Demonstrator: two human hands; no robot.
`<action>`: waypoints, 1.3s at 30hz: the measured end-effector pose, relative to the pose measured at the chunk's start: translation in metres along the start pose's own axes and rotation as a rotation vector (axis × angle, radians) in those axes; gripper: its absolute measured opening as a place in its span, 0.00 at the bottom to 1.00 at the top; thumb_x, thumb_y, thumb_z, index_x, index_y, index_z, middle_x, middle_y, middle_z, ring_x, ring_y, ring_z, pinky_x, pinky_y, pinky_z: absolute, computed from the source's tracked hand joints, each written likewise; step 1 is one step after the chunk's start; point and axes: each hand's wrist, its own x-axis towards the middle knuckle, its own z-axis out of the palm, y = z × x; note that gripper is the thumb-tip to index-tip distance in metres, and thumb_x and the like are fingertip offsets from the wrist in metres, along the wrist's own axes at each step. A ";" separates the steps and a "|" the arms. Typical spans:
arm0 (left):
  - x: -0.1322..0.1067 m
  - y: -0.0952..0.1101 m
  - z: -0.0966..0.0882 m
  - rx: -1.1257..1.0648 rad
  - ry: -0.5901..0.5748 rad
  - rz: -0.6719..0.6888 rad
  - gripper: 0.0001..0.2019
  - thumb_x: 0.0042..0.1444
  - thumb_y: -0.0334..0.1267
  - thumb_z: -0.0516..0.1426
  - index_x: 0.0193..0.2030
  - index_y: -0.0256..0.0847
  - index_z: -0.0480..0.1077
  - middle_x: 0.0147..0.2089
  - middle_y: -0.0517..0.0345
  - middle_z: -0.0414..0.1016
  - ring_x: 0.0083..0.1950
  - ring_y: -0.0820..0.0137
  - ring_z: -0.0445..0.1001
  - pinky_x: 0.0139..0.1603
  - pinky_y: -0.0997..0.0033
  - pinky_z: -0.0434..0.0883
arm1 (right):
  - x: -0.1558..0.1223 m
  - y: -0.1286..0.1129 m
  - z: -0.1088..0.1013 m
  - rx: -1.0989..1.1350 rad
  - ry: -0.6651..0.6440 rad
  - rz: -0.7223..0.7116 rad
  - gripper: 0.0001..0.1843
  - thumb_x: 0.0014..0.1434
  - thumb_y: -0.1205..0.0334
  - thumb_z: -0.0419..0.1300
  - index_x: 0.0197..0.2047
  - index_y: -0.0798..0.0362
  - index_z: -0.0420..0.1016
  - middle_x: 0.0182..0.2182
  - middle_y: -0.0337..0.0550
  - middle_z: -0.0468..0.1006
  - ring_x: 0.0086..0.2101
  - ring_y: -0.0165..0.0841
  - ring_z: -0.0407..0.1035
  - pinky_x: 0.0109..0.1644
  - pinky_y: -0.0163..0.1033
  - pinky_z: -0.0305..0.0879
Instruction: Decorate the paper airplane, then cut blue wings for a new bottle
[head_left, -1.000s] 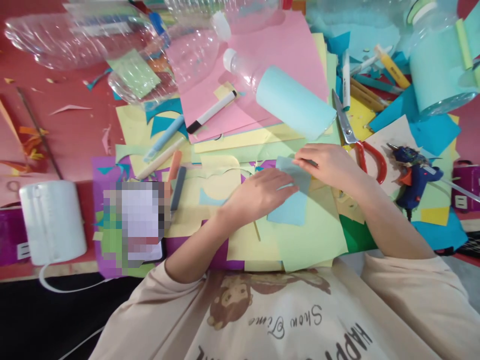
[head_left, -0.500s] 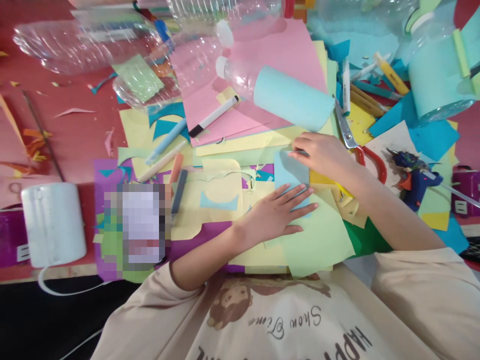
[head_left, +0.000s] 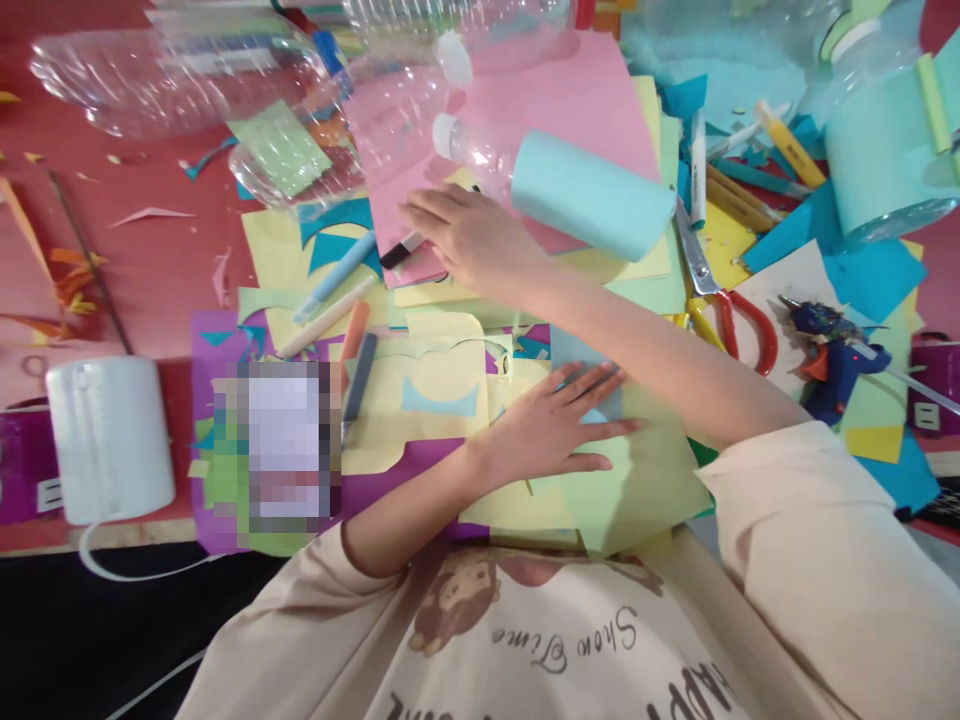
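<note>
Two hands out: your left hand [head_left: 551, 425] has fingers spread on the light blue paper [head_left: 566, 348]. Your right hand [head_left: 469, 238] is over the marker [head_left: 401, 249] on the pink sheet [head_left: 570, 90], can't tell if it's pinching.

This is looking like a craft workspace, though the kind of building is not showing. Orange scraps [head_left: 75, 275] are littering a red tabletop [head_left: 161, 270], pink paper [head_left: 570, 90] is lying among other coloured sheets [head_left: 652, 480], scissors [head_left: 700, 272] are resting near a glue gun [head_left: 840, 375], a black-and-white marker [head_left: 401, 250] is lying on the pink paper, and a clear bottle [head_left: 487, 152] is wearing a pale blue wrap [head_left: 592, 195].
</note>
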 end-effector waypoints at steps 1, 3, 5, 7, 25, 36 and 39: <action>0.000 0.000 0.000 -0.012 -0.009 0.001 0.28 0.64 0.58 0.44 0.70 0.58 0.52 0.71 0.47 0.57 0.71 0.57 0.58 0.69 0.53 0.54 | 0.011 -0.001 0.006 0.009 -0.003 0.006 0.15 0.68 0.67 0.50 0.57 0.55 0.63 0.62 0.39 0.67 0.62 0.33 0.58 0.67 0.41 0.53; 0.001 -0.001 0.000 -0.029 -0.021 0.003 0.29 0.64 0.58 0.45 0.70 0.57 0.51 0.70 0.48 0.60 0.70 0.57 0.59 0.69 0.54 0.53 | 0.025 -0.001 0.016 0.030 0.015 0.002 0.11 0.69 0.66 0.49 0.51 0.55 0.66 0.55 0.38 0.72 0.61 0.33 0.58 0.68 0.43 0.50; 0.001 -0.001 0.000 -0.033 -0.016 0.005 0.29 0.64 0.58 0.45 0.70 0.57 0.51 0.69 0.48 0.61 0.70 0.57 0.60 0.69 0.54 0.53 | 0.029 0.000 0.021 0.013 0.029 0.009 0.09 0.69 0.66 0.47 0.47 0.55 0.67 0.51 0.37 0.74 0.59 0.32 0.61 0.67 0.45 0.53; 0.001 -0.001 0.000 -0.026 -0.005 0.006 0.28 0.64 0.57 0.45 0.70 0.57 0.53 0.69 0.48 0.62 0.70 0.58 0.60 0.69 0.54 0.54 | 0.022 0.001 0.020 -0.038 0.037 -0.010 0.09 0.69 0.66 0.47 0.47 0.54 0.67 0.50 0.38 0.74 0.56 0.32 0.63 0.65 0.44 0.55; -0.001 0.004 0.004 0.079 -0.005 -0.046 0.25 0.68 0.47 0.44 0.70 0.49 0.52 0.73 0.57 0.52 0.73 0.63 0.54 0.70 0.57 0.55 | -0.133 0.064 -0.027 0.016 0.230 0.467 0.14 0.65 0.60 0.52 0.50 0.50 0.74 0.43 0.49 0.80 0.41 0.41 0.72 0.39 0.42 0.62; -0.001 0.004 0.003 0.058 -0.021 -0.053 0.25 0.68 0.46 0.45 0.70 0.49 0.52 0.74 0.56 0.51 0.73 0.64 0.53 0.71 0.58 0.53 | -0.139 0.034 -0.019 -0.049 0.103 0.502 0.14 0.66 0.54 0.52 0.45 0.51 0.76 0.32 0.45 0.81 0.28 0.36 0.71 0.28 0.38 0.51; -0.001 0.004 0.003 0.044 -0.022 -0.052 0.25 0.68 0.46 0.45 0.70 0.48 0.52 0.73 0.56 0.52 0.73 0.63 0.54 0.71 0.57 0.53 | -0.140 0.033 -0.017 -0.070 0.120 0.518 0.18 0.67 0.49 0.51 0.46 0.50 0.76 0.30 0.45 0.81 0.28 0.35 0.71 0.28 0.38 0.50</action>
